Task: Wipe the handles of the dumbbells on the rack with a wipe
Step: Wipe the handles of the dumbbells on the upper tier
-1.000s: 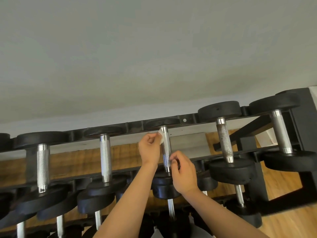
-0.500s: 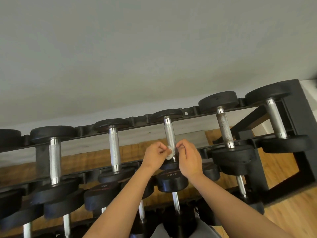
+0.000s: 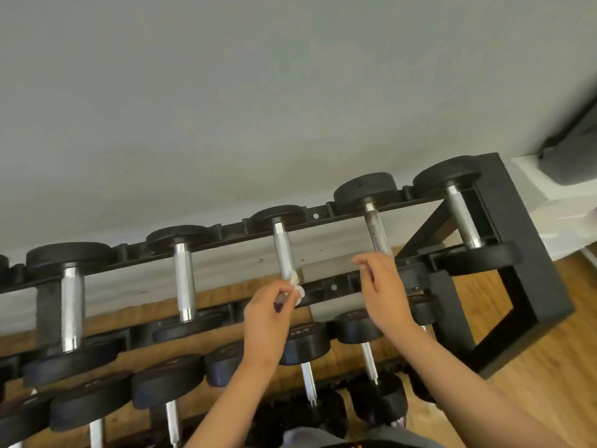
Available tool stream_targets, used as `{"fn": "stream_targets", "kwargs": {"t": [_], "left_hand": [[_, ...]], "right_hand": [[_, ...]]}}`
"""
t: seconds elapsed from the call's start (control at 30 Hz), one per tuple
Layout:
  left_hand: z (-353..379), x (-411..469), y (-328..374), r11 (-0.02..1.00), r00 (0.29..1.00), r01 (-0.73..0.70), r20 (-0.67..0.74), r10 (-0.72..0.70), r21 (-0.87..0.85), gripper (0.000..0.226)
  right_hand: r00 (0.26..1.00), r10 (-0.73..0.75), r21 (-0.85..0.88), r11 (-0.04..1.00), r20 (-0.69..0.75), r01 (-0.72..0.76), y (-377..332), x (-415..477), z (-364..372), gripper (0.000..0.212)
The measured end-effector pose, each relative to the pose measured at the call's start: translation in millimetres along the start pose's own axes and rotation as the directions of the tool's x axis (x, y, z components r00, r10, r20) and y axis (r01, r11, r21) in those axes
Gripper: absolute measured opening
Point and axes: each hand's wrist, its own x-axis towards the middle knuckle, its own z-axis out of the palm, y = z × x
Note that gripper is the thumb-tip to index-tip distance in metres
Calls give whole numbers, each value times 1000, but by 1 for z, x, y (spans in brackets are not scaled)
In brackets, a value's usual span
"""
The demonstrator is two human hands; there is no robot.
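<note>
I see a matte black rack point(image 3: 533, 247), black dumbbell heads point(image 3: 365, 187) along its top rail, silver handles point(image 3: 184, 276) with fine knurling, one handle point(image 3: 374, 227) near its right end duller and brown-speckled, white wipe point(image 3: 298, 291), pale grey wall point(image 3: 258, 92), honey-brown wood-grain floor point(image 3: 555, 367).

I can make out just one marking from here: faint pale digits on the black face of a dumbbell head point(image 3: 303, 342) on the lower tier of the rack point(image 3: 533, 270), near the middle of the scene; they read roughly "2.5", with a leading digit too smeared to tell; the neighbouring head point(image 3: 357, 328) to its right and the heads point(image 3: 168, 379) further left carry similar pale marks, all too blurred for me to read.
</note>
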Motion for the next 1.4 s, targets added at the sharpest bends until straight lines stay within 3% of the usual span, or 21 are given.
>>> {"fn": "stream_targets", "kwargs": {"t": [0.1, 0.2, 0.33, 0.47, 0.53, 0.63, 0.67, 0.73, 0.8, 0.87, 0.93, 1.03, 1.1, 1.27, 1.4], "left_hand": [[48, -12, 17, 998, 999, 12, -52, -15, -59, 16], [107, -17, 27, 992, 996, 93, -2, -94, -82, 19], [164, -23, 35, 968, 971, 189, -117, -209, -167, 32], [185, -30, 47, 922, 901, 276, -261, -346, -270, 31], [189, -37, 55, 959, 925, 212, -280, -259, -187, 30], [198, -39, 67, 995, 965, -65, -249, 83, 80, 18], [201, -35, 69, 968, 961, -182, -180, 212, 170, 16], [205, -24, 64, 827, 903, -411, 47, 427, 382, 33], [202, -18, 56, 809, 900, -433, 137, 414, 397, 40], [194, -24, 56, 926, 963, -258, 0, 269, 277, 24], [193, -31, 56, 987, 981, -84, -162, 105, 135, 16], [195, -31, 59, 984, 981, -111, -146, 131, 136, 16], [194, -25, 61, 948, 968, -232, -48, 247, 217, 22], [197, 1, 74, 829, 896, -444, 172, 409, 341, 22], [199, 1, 83, 962, 974, -226, 60, 219, 157, 31]], "right_hand": [[996, 18, 46, 999, -90, -14, 32, 4, -34, 21], [990, 104, 102, 990, -90, -95, 65, 10, -64, 22], [975, 217, 179, 959, 40, -221, 100, 19, -81, 21], [900, 324, 261, 878, 291, -401, 123, 21, -76, 32], [876, 325, 310, 843, 356, -439, 126, 18, -76, 36], [874, 299, 346, 831, 384, -436, 125, 17, -79, 38], [873, 293, 351, 829, 390, -435, 126, 18, -80, 38], [871, 293, 343, 832, 395, -436, 126, 20, -81, 38], [868, 286, 329, 840, 407, -431, 127, 20, -83, 39], [869, 259, 336, 846, 422, -415, 127, 20, -86, 39], [870, 248, 344, 845, 427, -409, 129, 20, -88, 39], [874, 259, 402, 809, 412, -429, 127, 20, -90, 38], [907, 234, 438, 815, 349, -379, 126, 16, -91, 41], [990, -13, 330, 943, 139, -34, 122, 0, -99, 47], [963, -247, 190, 956, 112, 223, 112, -3, -100, 48]]}}
